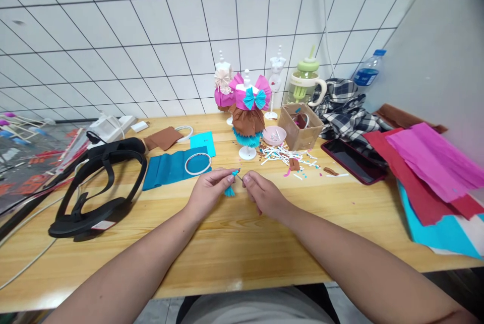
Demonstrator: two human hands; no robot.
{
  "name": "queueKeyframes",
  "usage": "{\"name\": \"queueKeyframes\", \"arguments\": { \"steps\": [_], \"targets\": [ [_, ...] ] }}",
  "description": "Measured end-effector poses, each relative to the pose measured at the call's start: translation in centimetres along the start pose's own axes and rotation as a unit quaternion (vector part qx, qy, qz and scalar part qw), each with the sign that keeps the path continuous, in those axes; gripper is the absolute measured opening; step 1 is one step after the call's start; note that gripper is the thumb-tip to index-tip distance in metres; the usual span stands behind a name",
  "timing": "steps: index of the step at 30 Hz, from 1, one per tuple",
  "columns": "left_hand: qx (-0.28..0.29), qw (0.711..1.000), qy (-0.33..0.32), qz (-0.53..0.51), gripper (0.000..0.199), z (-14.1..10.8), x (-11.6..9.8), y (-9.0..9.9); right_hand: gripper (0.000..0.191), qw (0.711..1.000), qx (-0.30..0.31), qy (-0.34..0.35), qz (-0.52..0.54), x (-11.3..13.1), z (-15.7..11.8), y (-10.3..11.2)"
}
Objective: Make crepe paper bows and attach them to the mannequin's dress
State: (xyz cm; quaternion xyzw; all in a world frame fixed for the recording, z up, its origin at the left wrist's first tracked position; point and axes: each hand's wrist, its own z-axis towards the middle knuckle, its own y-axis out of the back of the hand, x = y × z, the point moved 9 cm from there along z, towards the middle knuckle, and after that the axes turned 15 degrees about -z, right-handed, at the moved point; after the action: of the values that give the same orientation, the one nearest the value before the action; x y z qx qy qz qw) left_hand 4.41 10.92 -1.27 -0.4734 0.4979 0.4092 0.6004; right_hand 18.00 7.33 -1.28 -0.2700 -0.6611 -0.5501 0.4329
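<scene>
Black headset (86, 220): far left of the front dress form (247, 121) and nearer the person; a sideways swing of the left forearm (151, 248) might knock it.
Blue sheet (166, 170): left of the dress form, with a tape roll (198, 173) on it, just beside the left hand, where a knuckle could nudge it.
Left hand (209, 185): in front of the dress form and to its left, thumb and finger pinched on the blue paper piece (230, 192); too hard a squeeze might crush its pleats, too loose a one might let them fan out.
Thin dark strand (239, 178): before the dress form's base, between the hands; a sharp pull could tear the paper or slip off it.
Right hand (262, 193): in front of the dress form, slightly right, fingertips closed on the strand's end, apart from the other hand.
Scraps (287, 157): right of the dress form's base, loose on the tabletop (212, 243); a small piece dropped there could get lost.
Cardboard box (302, 130): right of the dress form, beyond the scraps, limiting reach that way.
Phone (351, 160): farther right of the dress form, against checked cloth (342, 107).
</scene>
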Motion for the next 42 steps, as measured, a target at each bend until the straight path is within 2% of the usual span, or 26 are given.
{"name": "queueKeyframes", "arguments": {
  "steps": [14, 20, 28, 42],
  "targets": [
    [0.005, 0.999, 0.012, -0.038, 0.033, 0.0, -0.1, -0.6, 0.031, 1.000, -0.004, 0.002, 0.002, 0.1, 0.0, 0.0],
    [-0.021, 0.998, 0.037, -0.048, 0.028, 0.0, 0.4, -0.3, 0.030, 0.999, -0.012, 0.008, -0.032, 0.2, 0.1, 0.2],
    [0.000, 0.999, 0.046, -0.026, 0.028, 0.0, 0.3, -0.7, 0.029, 0.998, -0.015, 0.012, -0.057, 0.5, 0.0, 0.4],
    [-0.006, 0.998, 0.041, -0.039, 0.028, 0.1, 0.5, -0.5, 0.030, 0.999, -0.010, 0.026, -0.022, 0.6, 0.0, 0.0]
  ]
}}
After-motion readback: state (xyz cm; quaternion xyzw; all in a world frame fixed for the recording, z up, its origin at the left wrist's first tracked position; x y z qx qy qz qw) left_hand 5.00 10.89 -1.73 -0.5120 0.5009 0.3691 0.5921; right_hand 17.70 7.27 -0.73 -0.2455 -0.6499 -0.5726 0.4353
